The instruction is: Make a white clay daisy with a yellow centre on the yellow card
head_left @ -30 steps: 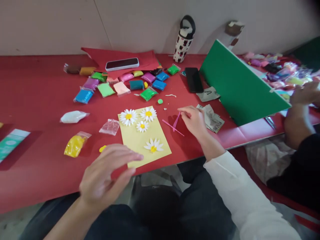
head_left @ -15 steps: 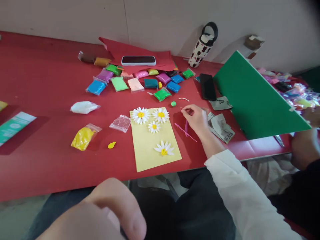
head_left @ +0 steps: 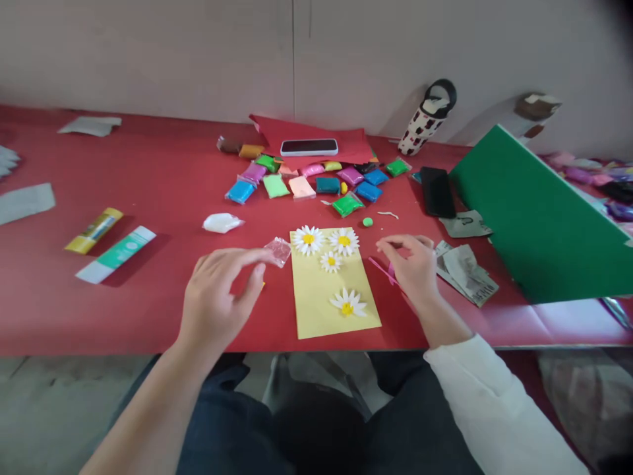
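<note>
A pale yellow card with several white clay daisies lies near the front edge of the red table. My left hand hovers left of the card with its fingers stretched out, the fingertips next to a small clear plastic bag. It holds nothing. My right hand is just right of the card with thumb and fingers pinched together; what they hold is too small to see. Pink sticks lie on the table partly under this hand.
Several coloured clay packets lie behind the card, with a phone on red paper. A black phone, bottle, tilted green board and newspaper scraps are right. White clay bag and glue tubes are left.
My left hand went from close under the camera out over the table beside the clear bag. My right hand drew back slightly over the pink sticks. The view swung left.
</note>
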